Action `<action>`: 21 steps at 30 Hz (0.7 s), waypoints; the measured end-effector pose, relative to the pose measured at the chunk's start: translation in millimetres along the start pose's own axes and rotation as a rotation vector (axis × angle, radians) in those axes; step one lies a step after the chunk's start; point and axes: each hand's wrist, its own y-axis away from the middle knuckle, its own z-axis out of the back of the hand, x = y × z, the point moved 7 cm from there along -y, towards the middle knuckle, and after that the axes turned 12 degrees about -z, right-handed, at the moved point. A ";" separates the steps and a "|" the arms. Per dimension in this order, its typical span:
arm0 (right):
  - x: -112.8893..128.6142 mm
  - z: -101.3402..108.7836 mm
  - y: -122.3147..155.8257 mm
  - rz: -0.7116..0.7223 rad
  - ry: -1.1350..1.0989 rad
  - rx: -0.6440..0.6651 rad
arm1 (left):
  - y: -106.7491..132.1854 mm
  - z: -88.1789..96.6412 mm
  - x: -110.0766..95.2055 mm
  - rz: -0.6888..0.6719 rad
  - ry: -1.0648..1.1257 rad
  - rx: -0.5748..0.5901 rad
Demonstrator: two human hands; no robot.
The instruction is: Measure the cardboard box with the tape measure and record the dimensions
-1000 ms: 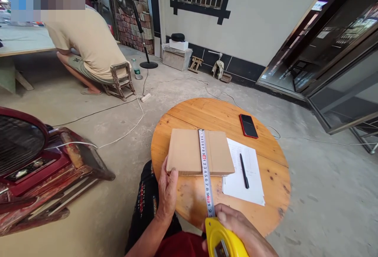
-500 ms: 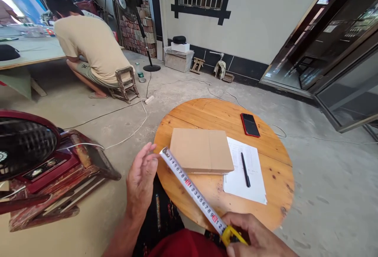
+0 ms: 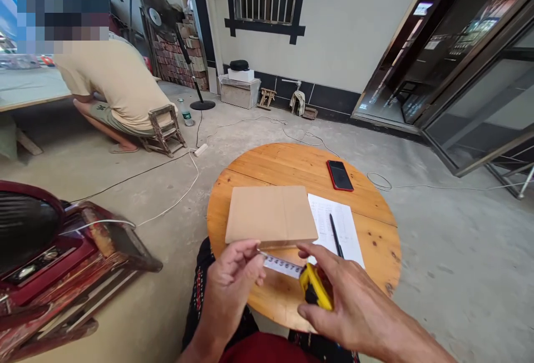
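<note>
A yellow and black tape measure (image 3: 316,287) is gripped in my right hand (image 3: 350,296), thumb below and fingers on top. Its white blade (image 3: 283,265) runs a short way out to the left, with digits from about 3 to 8 showing. My left hand (image 3: 233,279) pinches the blade's end between thumb and fingers. Just beyond both hands a flat brown cardboard box (image 3: 271,213) lies on the round wooden table (image 3: 267,157). The blade is held in front of the box's near edge; I cannot tell whether it touches.
Printed paper sheets (image 3: 352,235) with a black pen (image 3: 335,232) lie right of the box. A phone in a red case (image 3: 340,175) rests farther back. At left is a red fan (image 3: 33,240) on a wooden chair. Someone in a beige shirt (image 3: 112,79) sits beyond; cables cross the floor.
The blade has drawn in from over twenty marks to a short length. My left hand has moved right onto its end, and my right hand has brought the tape measure up nearer the box.
</note>
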 end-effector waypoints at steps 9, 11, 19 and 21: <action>60.0 15.4 -69.6 0.426 0.353 -0.295 | 10.6 28.8 -5.6 -0.388 -0.480 -0.007; 63.8 12.2 -90.8 0.504 0.398 -0.304 | 16.8 38.8 10.5 -0.327 -0.492 -0.011; 53.8 22.7 -103.0 0.607 0.208 -0.384 | 30.9 23.6 81.6 0.041 -0.314 0.117; 22.9 35.7 -91.6 0.471 0.058 -0.496 | 29.4 25.0 93.5 0.090 -0.272 0.073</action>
